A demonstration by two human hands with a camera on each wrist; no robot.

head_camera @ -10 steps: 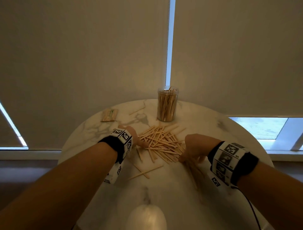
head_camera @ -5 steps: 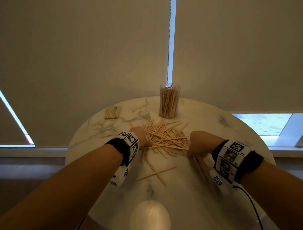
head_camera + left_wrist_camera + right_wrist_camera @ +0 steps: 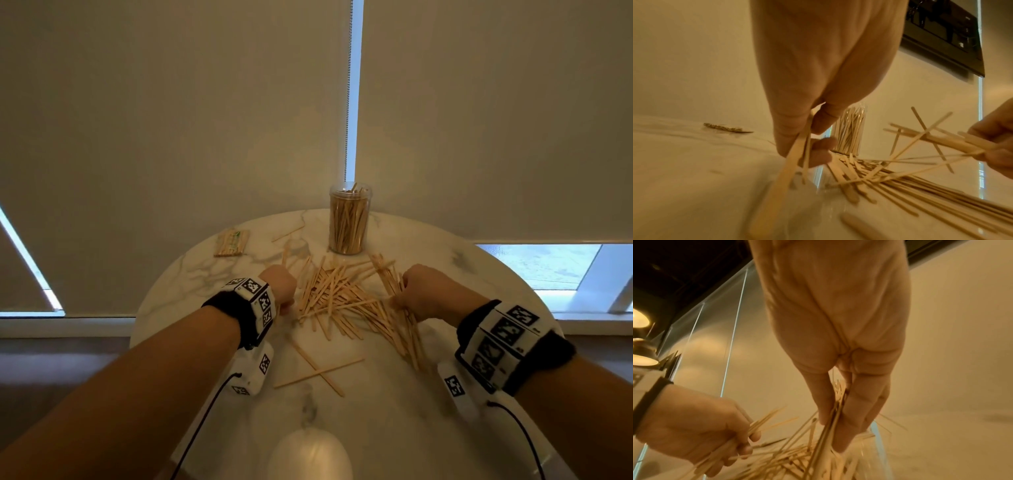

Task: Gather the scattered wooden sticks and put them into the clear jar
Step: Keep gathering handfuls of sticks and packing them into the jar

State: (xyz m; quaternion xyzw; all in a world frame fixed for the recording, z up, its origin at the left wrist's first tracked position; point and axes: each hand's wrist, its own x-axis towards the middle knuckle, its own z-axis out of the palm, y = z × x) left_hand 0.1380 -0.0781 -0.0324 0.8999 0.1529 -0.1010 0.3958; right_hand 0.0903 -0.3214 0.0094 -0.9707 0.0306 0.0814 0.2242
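While both forearms reach over the marble table, the left hand pinches a few wooden sticks and the right hand grips a bundle.

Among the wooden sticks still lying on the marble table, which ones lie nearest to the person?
The two crossed wooden sticks forming an X, lying apart from the main pile of sticks, nearer the person than both hands.
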